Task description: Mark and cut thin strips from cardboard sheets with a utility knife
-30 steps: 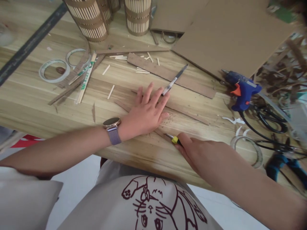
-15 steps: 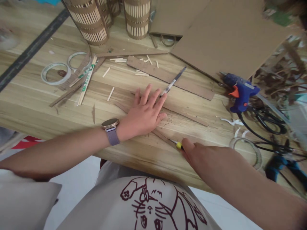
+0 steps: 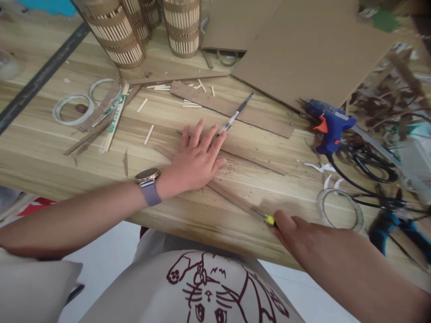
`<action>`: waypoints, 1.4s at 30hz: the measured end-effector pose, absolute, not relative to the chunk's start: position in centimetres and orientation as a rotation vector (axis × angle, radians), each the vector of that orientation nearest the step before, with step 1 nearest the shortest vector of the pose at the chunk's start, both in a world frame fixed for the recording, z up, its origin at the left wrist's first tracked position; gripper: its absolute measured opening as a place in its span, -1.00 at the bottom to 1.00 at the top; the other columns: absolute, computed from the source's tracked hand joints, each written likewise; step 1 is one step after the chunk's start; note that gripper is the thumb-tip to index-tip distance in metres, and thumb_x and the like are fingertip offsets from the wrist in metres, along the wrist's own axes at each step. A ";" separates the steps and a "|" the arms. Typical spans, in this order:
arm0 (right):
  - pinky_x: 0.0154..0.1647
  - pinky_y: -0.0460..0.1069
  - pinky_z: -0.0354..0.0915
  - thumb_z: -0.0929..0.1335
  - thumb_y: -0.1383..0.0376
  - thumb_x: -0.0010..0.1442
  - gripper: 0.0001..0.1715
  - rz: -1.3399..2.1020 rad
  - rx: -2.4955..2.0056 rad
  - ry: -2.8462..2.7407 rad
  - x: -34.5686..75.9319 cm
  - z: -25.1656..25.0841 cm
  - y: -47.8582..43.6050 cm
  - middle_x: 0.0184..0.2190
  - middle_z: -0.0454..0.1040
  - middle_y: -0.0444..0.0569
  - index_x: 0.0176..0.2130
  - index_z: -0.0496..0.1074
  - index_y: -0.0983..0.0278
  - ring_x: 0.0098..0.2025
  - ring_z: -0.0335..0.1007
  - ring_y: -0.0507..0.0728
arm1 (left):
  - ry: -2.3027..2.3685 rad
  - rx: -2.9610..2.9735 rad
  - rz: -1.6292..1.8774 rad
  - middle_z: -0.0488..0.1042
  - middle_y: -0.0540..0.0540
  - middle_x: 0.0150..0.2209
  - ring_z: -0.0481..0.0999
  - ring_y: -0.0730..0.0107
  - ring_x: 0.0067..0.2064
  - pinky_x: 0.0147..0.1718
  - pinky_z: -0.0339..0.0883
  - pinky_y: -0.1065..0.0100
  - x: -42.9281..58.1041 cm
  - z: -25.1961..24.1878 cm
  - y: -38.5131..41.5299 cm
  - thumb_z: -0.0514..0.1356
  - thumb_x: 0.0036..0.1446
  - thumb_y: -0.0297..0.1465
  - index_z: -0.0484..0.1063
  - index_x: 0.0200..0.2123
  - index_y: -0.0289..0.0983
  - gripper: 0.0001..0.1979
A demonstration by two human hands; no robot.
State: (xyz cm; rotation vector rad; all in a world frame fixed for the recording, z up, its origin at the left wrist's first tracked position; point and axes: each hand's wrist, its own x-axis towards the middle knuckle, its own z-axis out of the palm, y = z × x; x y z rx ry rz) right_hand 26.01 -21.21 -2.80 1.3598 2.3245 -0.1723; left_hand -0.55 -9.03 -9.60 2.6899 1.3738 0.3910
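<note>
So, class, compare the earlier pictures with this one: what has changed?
The right hand has drawn the yellow-collared knife along the cardboard strip, rightward and nearer the table's near edge, away from the left hand. Nothing was grasped or released. The left hand stays flat on the strip; pen and glue gun lie as before.

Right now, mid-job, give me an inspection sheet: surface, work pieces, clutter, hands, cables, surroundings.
Surface: wooden tabletop, dark specks beside the left hand.
Work pieces: narrow cardboard strip running beneath the left hand; yellow-collared tool with its tip at the strip.
Clutter: pen, loose sticks, tape rolls, pliers.
Hands: left flat, fingers spread; right hand grips the tool.
Cables: black cable from the blue glue gun, looping toward the pliers.
Surroundings: slatted cylinders, cardboard sheets; no other person seen.
</note>
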 end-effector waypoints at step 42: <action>-0.69 -0.10 0.14 0.15 0.08 0.46 -0.67 -0.176 1.656 2.668 29.4 -5.4 -23.0 -0.61 0.48 -0.19 -0.22 0.31 0.20 -0.65 0.45 0.06 | 0.332 3.316 0.357 0.53 -0.12 0.01 0.44 0.14 0.09 0.15 0.32 0.04 -2.1 -4.3 -12.1 0.15 0.35 -0.50 0.47 -0.21 -0.22 -0.88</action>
